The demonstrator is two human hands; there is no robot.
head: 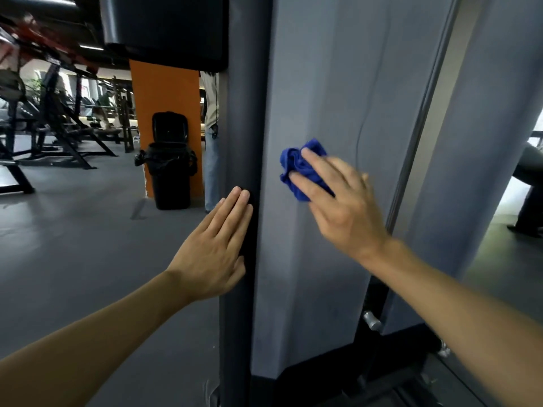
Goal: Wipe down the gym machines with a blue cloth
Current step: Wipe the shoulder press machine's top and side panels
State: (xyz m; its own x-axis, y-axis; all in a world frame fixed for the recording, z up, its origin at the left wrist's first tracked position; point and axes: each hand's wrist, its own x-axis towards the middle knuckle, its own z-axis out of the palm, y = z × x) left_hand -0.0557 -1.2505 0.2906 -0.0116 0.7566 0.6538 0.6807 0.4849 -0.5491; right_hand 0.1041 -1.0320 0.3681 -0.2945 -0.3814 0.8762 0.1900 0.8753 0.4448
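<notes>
Head view: wiped panel (317, 83).
Right hand (346, 201): fingers pressed flat on cloth (296, 165), keeping it on panel.
Left hand (217, 248): flat, released, braced on post (244, 113).

Dim, soft indoor light with brighter windows far left and right, wide-angle edge bending, slight motion blur.

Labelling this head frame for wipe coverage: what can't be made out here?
- Blue cloth: mostly covered by the right hand; its size and folds are unreadable.
- Grey panel: top and base cut off by the frame edges.
- Left hand: palm contact with the dark post hidden by the hand itself.
- Person behind the post: only clothing shows.
- Background machines: blurred, too small.
</notes>
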